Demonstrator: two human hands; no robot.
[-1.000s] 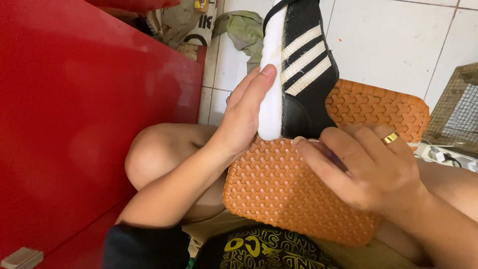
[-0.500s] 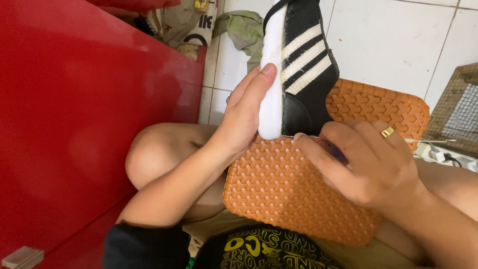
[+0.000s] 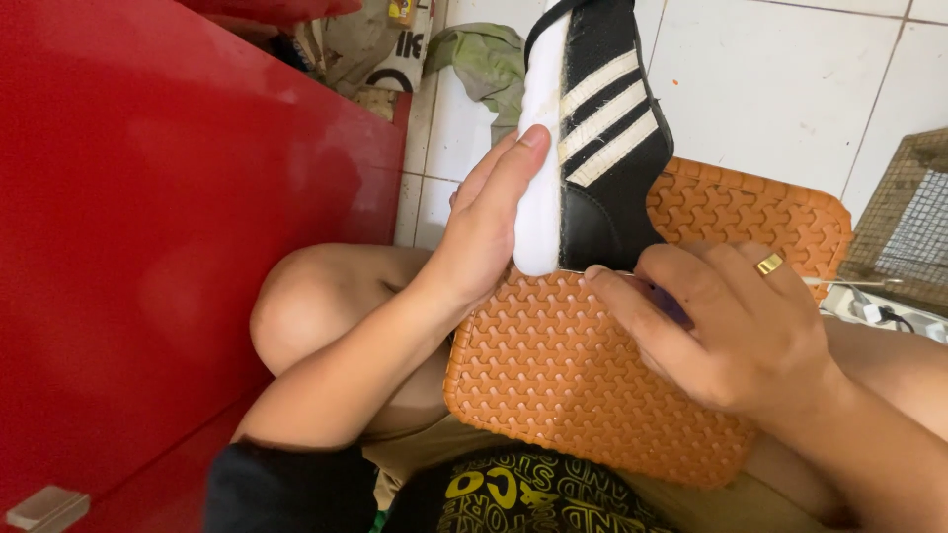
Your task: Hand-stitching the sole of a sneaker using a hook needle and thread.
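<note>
Both hands (image 3: 489, 232) hold a black shoe (image 3: 602, 138) on an orange mat (image 3: 553, 375)

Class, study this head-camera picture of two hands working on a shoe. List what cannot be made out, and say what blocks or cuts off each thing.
- Shoe: toe cut off by the top edge of the head view.
- Right hand: whatever its fingertips pinch is covered by the fingers themselves.
- Left hand: palm pressed on the white sole, so the contact is unseen.
- Orange rubber mat: middle hidden behind shoe and hands.
- Wire basket: cropped by the right edge.
</note>
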